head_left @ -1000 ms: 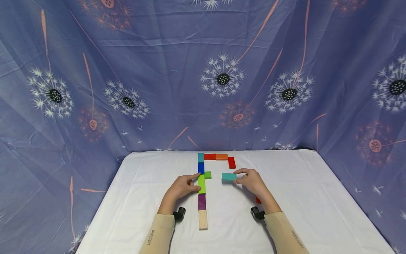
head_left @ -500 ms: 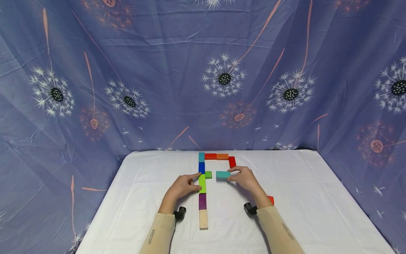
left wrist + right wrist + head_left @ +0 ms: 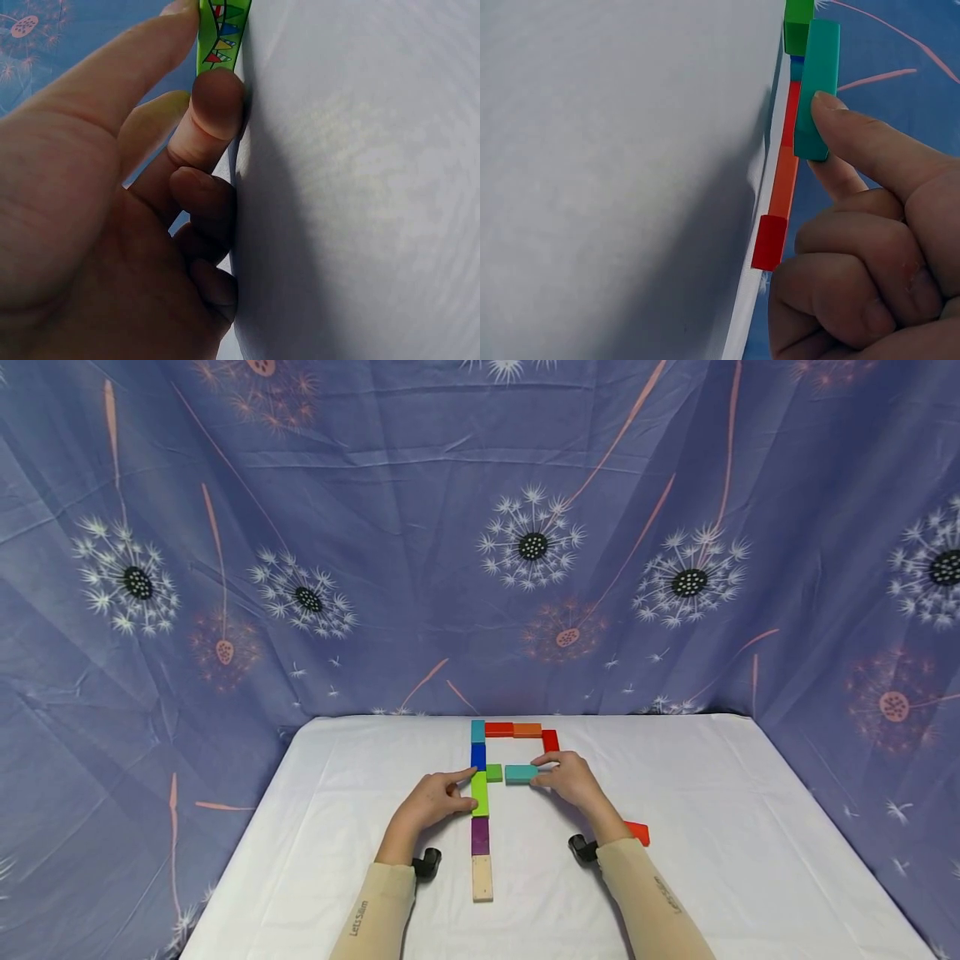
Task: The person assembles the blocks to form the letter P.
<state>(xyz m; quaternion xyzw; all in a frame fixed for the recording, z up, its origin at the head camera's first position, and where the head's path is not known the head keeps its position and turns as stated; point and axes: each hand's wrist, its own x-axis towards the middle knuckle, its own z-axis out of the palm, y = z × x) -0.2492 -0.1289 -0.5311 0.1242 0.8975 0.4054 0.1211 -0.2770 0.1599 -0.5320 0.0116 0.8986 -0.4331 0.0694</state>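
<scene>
A column of wooden blocks runs up the table: a plain block (image 3: pixel 482 878), a purple block (image 3: pixel 480 837), a lime-green block (image 3: pixel 481 794), a blue block (image 3: pixel 478 757) and a light-blue block (image 3: pixel 478 732). My left hand (image 3: pixel 432 800) holds the lime-green block, thumb and index finger spread along its left side. Flags are printed on this block in the left wrist view. A short green block (image 3: pixel 493 772) sits beside the column. My right hand (image 3: pixel 572 779) pinches a teal block (image 3: pixel 521 774) by its right end, with a narrow gap to the short green block.
Across the top run a red block (image 3: pixel 498 729) and an orange block (image 3: pixel 527 730), then a second red block (image 3: pixel 551 741) turned downward, partly behind my right hand. Another red block (image 3: pixel 637 833) lies by my right forearm. A patterned blue curtain (image 3: pixel 405 527) hangs behind the table.
My right hand has carried the teal block left, close to the short green block. More of the red block by the right forearm now shows. The left hand has stayed in place.
</scene>
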